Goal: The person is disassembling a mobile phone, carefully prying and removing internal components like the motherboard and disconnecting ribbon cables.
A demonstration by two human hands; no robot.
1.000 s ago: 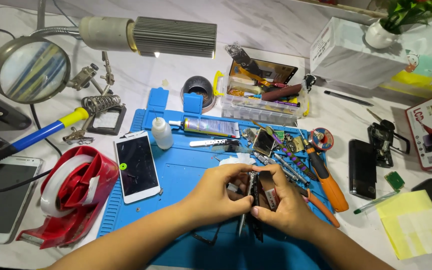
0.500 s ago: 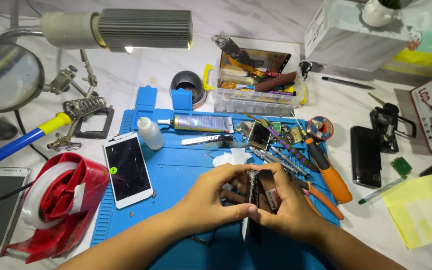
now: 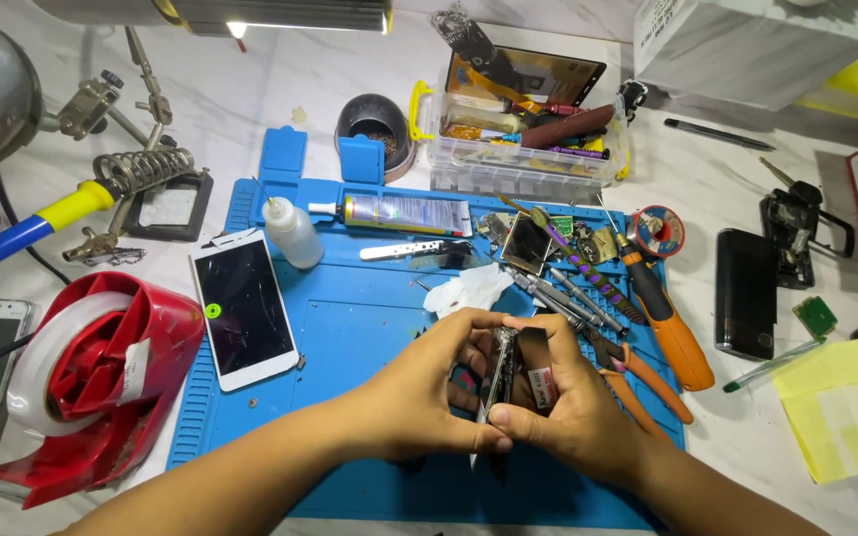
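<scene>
Both your hands meet at lower centre of the frame, over the blue mat (image 3: 369,347), and the phone (image 3: 501,372) stands on edge between them. Its long axis runs up and down the frame, thin side facing you, leaning slightly at the top toward the right. Your left hand (image 3: 419,397) closes on it from the left, thumb and fingertips pinching the lower edge; your right hand (image 3: 568,407) wraps it from the right, thumb pressed near the bottom, fingers curled behind. Each grip is narrow and shut on the phone, and neither hand is nearer: both touch it. A thin metal tool (image 3: 479,437) seems to run along the seam, though I cannot tell which hand drives it. The white phone (image 3: 242,308) lies flat, well apart to the left, and the tweezers (image 3: 414,250) above.
</scene>
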